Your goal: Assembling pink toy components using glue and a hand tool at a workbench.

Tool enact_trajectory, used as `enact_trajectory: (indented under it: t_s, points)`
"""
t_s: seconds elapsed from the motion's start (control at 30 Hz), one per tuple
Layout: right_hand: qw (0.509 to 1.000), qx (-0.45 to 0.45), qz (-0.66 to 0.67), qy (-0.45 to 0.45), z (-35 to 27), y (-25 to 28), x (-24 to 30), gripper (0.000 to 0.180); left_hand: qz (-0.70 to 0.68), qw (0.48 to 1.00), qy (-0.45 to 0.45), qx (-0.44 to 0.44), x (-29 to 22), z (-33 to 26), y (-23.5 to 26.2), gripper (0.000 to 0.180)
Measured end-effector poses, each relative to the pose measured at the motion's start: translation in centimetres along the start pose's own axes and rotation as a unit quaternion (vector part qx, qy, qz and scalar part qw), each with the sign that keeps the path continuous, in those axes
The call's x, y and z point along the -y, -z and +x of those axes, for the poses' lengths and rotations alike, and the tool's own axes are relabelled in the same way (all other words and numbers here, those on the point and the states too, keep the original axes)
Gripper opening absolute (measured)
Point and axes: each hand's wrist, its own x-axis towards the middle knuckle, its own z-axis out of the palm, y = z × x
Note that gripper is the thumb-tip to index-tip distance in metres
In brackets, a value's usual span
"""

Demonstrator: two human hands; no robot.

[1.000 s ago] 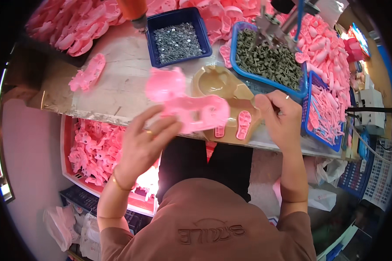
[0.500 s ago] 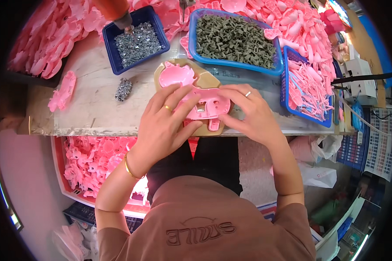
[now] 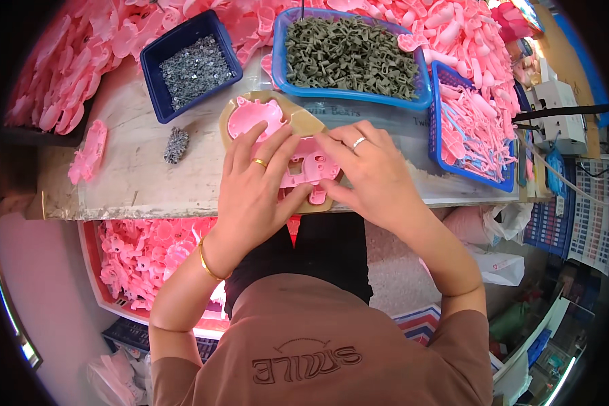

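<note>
A pink plastic shell, hollow side up with a round bowl-like end and small posts, lies in a tan shaped holder at the table's front edge. My left hand is on its left side, fingers reaching over the shell and thumb at the near edge. At the right end my right hand has its fingers on the upper edge and its thumb lower down. Both hands grip the shell between fingers and thumb. Parts of the shell are hidden under the fingers.
Behind the holder stand a dark blue tray of small metal screws and a blue tub of grey-green plastic pieces. To the right is a blue basket with thin pink parts. Pink pieces heap along the back; a screw cluster lies left.
The view has shifted, so the table things sit farther left. An orange-red tool above the screw tray has left the view. My right fingers have moved slightly inward over the shell.
</note>
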Motion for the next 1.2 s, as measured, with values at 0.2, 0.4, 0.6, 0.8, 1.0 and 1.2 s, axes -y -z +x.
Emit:
enact_trajectory:
  t_s: [0.2,0.4,0.6,0.8,1.0,1.2]
  points:
    - [1.0,0.022,-0.011,-0.012,0.2,-0.3,0.3,0.056,-0.014,1.0,0.022,0.013,-0.4,0.1,-0.1,0.068]
    - [1.0,0.029,0.007,-0.007,0.0,0.0,-0.3,0.055,-0.003,0.999,0.031,0.026,-0.7,-0.1,-0.4,0.073]
    - [0.997,0.027,0.069,0.012,0.1,-0.6,-2.0,0.044,0.019,0.999,0.013,0.028,-0.4,-0.2,-0.7,0.069]
    - [0.982,-0.159,-0.005,-0.106,5.4,1.0,-9.8,0.013,0.031,0.999,0.008,0.028,-0.8,0.2,-0.1,0.061]
    - [0.985,-0.088,-0.03,-0.142,8.6,-0.9,-11.7,0.021,0.038,0.999,0.007,0.027,-0.8,0.5,0.0,0.056]
    - [0.944,-0.076,0.253,-0.2,7.7,-0.2,-15.0,0.021,0.013,1.0,0.0,0.018,-0.6,1.3,0.7,0.047]
